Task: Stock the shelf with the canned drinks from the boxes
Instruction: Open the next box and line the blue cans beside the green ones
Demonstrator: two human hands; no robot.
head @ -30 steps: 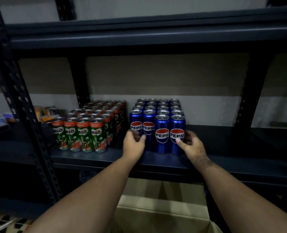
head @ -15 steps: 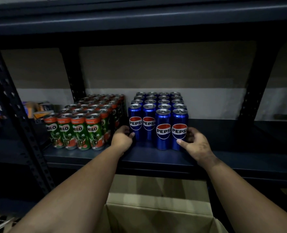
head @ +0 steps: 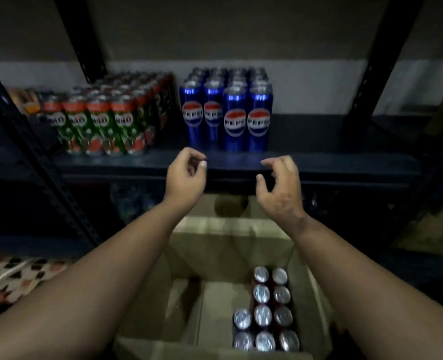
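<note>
Head view looks down over a dark metal shelf (head: 319,162) and an open cardboard box (head: 215,255) on the floor below it. Both hands hang in the air in front of the shelf's front edge, well apart from each other and holding nothing. The left hand (head: 186,178) has its fingers loosely curled, thumb and forefinger close together; the right hand (head: 280,185) has its fingers bent in a loose claw, with a clear gap between thumb and fingers. Neither touches a can.

On the shelf a block of blue Pepsi cans (head: 228,113) stands upright in four columns running back toward the wall, the two front cans on the right set a little nearer the edge than the two on the left. Just beside it on the left stands a block of green Milo cans (head: 106,120), also upright; motion blur softens the labels, so the far rows are hard to count.

Inside the box, upright cans with silver tops (head: 263,315) are packed against its right wall, while its left half shows bare cardboard. A patterned mat (head: 15,276) lies on the floor at lower left.
</note>
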